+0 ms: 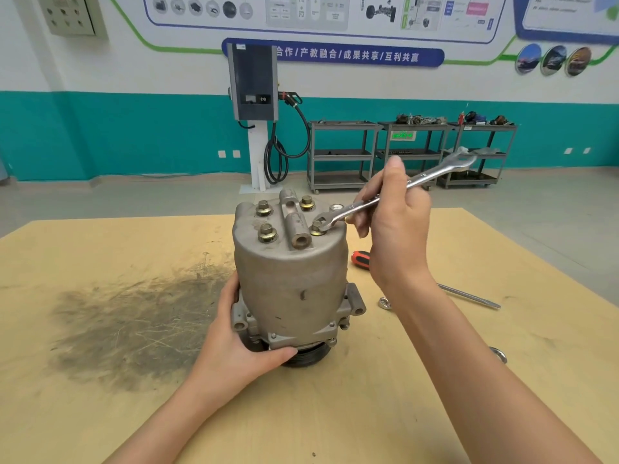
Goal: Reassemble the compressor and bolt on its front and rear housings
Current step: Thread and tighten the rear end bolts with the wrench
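A grey metal compressor (pixel 291 283) stands upright on its black pulley in the middle of the bench. Several brass-washered bolts stick up from its top housing (pixel 268 233). My right hand (pixel 397 229) grips a silver open-ended wrench (pixel 402 189), whose near jaw sits on the right front bolt (pixel 317 226). My left hand (pixel 241 343) holds the compressor's lower flange at the left, thumb across the front near the pulley.
The tan wooden bench (pixel 435 380) carries a dark scuffed stain (pixel 134 326) on the left. A red-handled screwdriver (pixel 361 259) lies behind my right wrist, with small metal parts (pixel 384 303) and a ring (pixel 499 354) to the right. Grey carts (pixel 345 155) stand by the far wall.
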`<act>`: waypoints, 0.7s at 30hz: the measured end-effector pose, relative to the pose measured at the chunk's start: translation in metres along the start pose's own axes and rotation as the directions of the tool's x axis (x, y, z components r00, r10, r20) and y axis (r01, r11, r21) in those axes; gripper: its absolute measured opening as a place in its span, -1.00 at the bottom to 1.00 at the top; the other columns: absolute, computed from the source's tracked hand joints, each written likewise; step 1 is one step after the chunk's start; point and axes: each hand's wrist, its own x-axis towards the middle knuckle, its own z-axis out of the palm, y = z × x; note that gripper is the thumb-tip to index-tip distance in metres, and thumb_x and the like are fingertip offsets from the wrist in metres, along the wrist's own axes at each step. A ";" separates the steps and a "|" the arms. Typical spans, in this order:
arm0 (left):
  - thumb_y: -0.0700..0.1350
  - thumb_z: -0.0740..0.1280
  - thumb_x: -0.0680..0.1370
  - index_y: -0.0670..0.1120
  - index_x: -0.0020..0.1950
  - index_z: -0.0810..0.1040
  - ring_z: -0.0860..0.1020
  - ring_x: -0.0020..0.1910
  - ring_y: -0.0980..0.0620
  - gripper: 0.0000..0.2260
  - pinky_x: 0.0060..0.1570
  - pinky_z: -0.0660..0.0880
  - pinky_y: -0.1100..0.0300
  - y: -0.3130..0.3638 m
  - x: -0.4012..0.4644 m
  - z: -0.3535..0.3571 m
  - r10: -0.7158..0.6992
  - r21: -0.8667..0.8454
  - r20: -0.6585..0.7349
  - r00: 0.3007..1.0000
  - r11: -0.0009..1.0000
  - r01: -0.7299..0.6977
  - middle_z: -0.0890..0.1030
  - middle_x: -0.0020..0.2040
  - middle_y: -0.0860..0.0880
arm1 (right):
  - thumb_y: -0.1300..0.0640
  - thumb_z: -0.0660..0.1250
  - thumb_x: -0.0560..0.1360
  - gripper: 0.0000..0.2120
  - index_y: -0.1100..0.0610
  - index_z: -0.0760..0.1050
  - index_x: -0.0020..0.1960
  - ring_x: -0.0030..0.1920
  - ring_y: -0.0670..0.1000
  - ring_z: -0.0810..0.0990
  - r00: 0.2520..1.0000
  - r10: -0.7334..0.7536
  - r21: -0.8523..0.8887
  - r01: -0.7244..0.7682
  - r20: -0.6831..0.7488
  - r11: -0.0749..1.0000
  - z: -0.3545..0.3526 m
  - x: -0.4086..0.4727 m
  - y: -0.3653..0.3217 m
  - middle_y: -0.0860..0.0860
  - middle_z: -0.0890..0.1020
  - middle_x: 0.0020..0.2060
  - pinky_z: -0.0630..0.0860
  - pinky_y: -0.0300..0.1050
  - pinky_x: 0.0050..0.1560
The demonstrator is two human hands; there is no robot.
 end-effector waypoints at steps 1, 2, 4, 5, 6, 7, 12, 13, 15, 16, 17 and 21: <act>0.18 0.61 0.04 0.69 0.19 0.10 0.46 0.24 0.40 -0.05 0.04 0.41 0.46 0.000 0.000 0.000 -0.003 -0.001 -0.001 1.000 1.000 0.003 0.41 0.20 0.54 | 0.07 0.05 0.68 -0.52 0.11 0.40 -0.38 -0.58 -0.08 0.37 0.998 0.053 0.009 -0.053 0.019 0.999 -0.001 0.002 0.001 0.03 0.43 -0.57 0.30 -0.29 -0.55; 0.18 0.61 0.04 0.69 0.18 0.10 0.47 0.23 0.40 -0.05 0.05 0.40 0.44 0.000 0.000 0.000 -0.006 -0.001 -0.001 1.000 1.000 0.006 0.41 0.20 0.54 | 0.07 0.06 0.68 -0.53 0.12 0.40 -0.38 -0.57 -0.09 0.37 0.995 0.098 0.024 -0.099 0.034 0.995 -0.001 0.002 0.003 0.04 0.43 -0.56 0.30 -0.31 -0.54; 0.18 0.61 0.03 0.69 0.18 0.10 0.47 0.22 0.41 -0.05 0.04 0.41 0.45 0.000 0.000 0.000 -0.008 -0.004 0.002 1.000 1.000 0.008 0.42 0.19 0.55 | 0.05 0.06 0.68 -0.54 0.12 0.41 -0.37 -0.55 -0.10 0.37 0.992 0.123 0.034 -0.124 0.038 0.992 0.000 0.001 0.005 0.03 0.43 -0.56 0.32 -0.32 -0.51; 0.18 0.61 0.03 0.69 0.18 0.10 0.47 0.22 0.40 -0.04 0.05 0.41 0.45 0.000 0.000 0.000 -0.008 -0.005 0.003 1.000 1.000 0.008 0.42 0.19 0.55 | 0.05 0.06 0.68 -0.53 0.11 0.41 -0.37 -0.54 -0.10 0.38 0.996 0.089 0.016 -0.089 0.023 0.996 0.001 -0.001 0.006 0.01 0.43 -0.56 0.32 -0.31 -0.50; 0.18 0.61 0.03 0.69 0.19 0.09 0.48 0.23 0.39 -0.04 0.07 0.41 0.43 0.000 0.000 0.000 -0.009 -0.005 0.003 1.000 1.000 0.009 0.42 0.19 0.54 | 0.04 0.06 0.68 -0.53 0.11 0.41 -0.37 -0.54 -0.09 0.38 1.000 0.021 -0.011 -0.021 0.002 1.000 0.002 -0.003 0.006 -0.03 0.42 -0.57 0.32 -0.29 -0.49; 0.17 0.61 0.03 0.68 0.20 0.09 0.48 0.23 0.38 -0.03 0.09 0.40 0.41 0.000 0.000 0.000 -0.010 -0.006 0.003 1.000 1.000 0.010 0.43 0.20 0.53 | 0.03 0.06 0.67 -0.53 0.11 0.41 -0.38 -0.53 -0.08 0.38 0.997 -0.076 -0.038 0.075 -0.019 0.996 0.003 -0.006 0.005 -0.05 0.42 -0.57 0.32 -0.24 -0.48; 0.17 0.62 0.04 0.67 0.21 0.10 0.50 0.25 0.32 -0.03 0.21 0.41 0.24 0.000 0.000 0.001 -0.006 -0.013 0.009 1.000 1.000 0.006 0.42 0.22 0.52 | 0.05 0.12 0.65 -0.49 0.25 0.39 -0.42 -0.52 -0.06 0.31 0.752 -0.651 -0.168 0.658 0.102 0.734 0.008 -0.019 -0.002 0.03 0.34 -0.48 0.22 -0.26 -0.50; 0.17 0.63 0.04 0.66 0.22 0.11 0.50 0.26 0.29 -0.03 0.24 0.43 0.19 0.000 0.000 0.001 -0.006 -0.012 0.011 1.000 1.000 0.006 0.43 0.22 0.50 | 0.02 0.11 0.65 -0.48 0.25 0.39 -0.42 -0.52 -0.04 0.30 0.713 -0.690 -0.174 0.701 0.125 0.692 0.008 -0.021 -0.003 0.03 0.33 -0.47 0.21 -0.24 -0.50; 0.18 0.63 0.03 0.65 0.24 0.11 0.50 0.28 0.26 -0.02 0.30 0.43 0.10 0.001 0.000 0.001 -0.007 -0.007 0.010 1.000 1.000 0.007 0.42 0.23 0.50 | -0.02 0.10 0.65 -0.47 0.24 0.39 -0.41 -0.52 -0.03 0.29 0.719 -0.688 -0.154 0.693 0.096 0.704 0.007 -0.019 -0.006 0.02 0.33 -0.48 0.22 -0.24 -0.48; 0.17 0.63 0.03 0.65 0.24 0.11 0.49 0.28 0.26 -0.01 0.31 0.43 0.08 0.001 0.000 0.001 -0.008 -0.004 0.008 1.000 1.000 0.008 0.42 0.23 0.51 | -0.03 0.09 0.65 -0.49 0.20 0.39 -0.40 -0.52 -0.05 0.31 0.759 -0.648 -0.132 0.649 0.057 0.749 0.007 -0.018 -0.008 0.01 0.34 -0.50 0.23 -0.24 -0.47; 0.17 0.63 0.03 0.65 0.24 0.11 0.50 0.28 0.25 -0.01 0.32 0.43 0.05 0.001 0.000 0.001 -0.010 -0.003 0.006 1.000 1.000 0.010 0.42 0.23 0.51 | -0.04 0.09 0.65 -0.51 0.14 0.38 -0.40 -0.52 -0.06 0.33 0.810 -0.586 -0.117 0.583 0.013 0.804 0.005 -0.015 -0.009 -0.02 0.35 -0.53 0.25 -0.21 -0.46; 0.17 0.63 0.03 0.65 0.24 0.10 0.49 0.31 0.22 0.00 0.35 0.42 0.02 0.001 0.000 0.002 -0.016 0.004 0.003 1.000 1.000 0.016 0.42 0.25 0.49 | -0.04 0.07 0.62 -0.54 0.06 0.40 -0.41 -0.52 -0.07 0.39 0.952 -0.298 -0.051 0.295 -0.075 0.954 0.002 -0.009 -0.008 -0.07 0.42 -0.55 0.32 -0.19 -0.47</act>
